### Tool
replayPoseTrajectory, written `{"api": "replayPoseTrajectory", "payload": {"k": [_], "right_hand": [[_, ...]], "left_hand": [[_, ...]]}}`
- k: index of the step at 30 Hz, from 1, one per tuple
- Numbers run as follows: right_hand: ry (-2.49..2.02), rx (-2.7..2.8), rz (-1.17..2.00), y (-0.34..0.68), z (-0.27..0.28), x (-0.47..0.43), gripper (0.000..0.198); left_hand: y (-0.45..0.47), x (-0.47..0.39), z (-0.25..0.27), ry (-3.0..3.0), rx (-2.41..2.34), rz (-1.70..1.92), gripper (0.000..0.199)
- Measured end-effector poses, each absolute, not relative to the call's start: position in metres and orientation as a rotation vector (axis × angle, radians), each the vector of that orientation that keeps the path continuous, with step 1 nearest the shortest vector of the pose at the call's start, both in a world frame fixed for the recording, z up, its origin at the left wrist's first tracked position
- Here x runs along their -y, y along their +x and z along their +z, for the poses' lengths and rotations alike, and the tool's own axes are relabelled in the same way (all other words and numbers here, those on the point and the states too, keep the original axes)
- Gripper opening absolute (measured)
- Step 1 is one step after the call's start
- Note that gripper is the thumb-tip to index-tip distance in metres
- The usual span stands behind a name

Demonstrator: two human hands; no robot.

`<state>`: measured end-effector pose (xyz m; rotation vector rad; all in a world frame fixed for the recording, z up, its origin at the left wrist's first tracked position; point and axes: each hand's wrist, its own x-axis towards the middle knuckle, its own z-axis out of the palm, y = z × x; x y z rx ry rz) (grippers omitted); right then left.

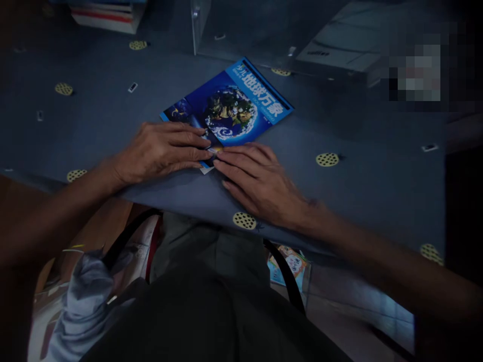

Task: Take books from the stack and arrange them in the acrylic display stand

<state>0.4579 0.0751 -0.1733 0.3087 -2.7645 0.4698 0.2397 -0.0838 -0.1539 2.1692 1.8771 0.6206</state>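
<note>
A blue book with a picture of the Earth and large white Chinese characters lies tilted on the table, its cover facing up. My left hand rests flat over its lower left part, fingers stretched out towards the right. From the other side my right hand lies with its fingers extended on the bottom corner. The fingertips of both hands nearly meet there. A small white page edge shows below the corner. Neither hand is wrapped round the book.
The table has a dark cloth with yellow pineapple prints. A clear box stands behind the book, and stacked books are at the back left. Below the near edge are a grey cloth and a colourful booklet.
</note>
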Motion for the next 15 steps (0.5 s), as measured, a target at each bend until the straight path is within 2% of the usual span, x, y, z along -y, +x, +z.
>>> {"api": "replayPoseTrajectory", "payload": {"k": [9, 15], "right_hand": [[0.399, 2.706, 0.396, 0.4581, -0.1753, -0.0745, 0.031], [0.411, 2.719, 0.361, 0.4562, -0.1776, -0.0723, 0.03]], "left_hand": [[0.2365, 0.0865, -0.1581, 2.304, -1.811, 0.668, 0.034], [0.2389, 0.0871, -0.1545, 2.137, -1.834, 0.663, 0.038]]}}
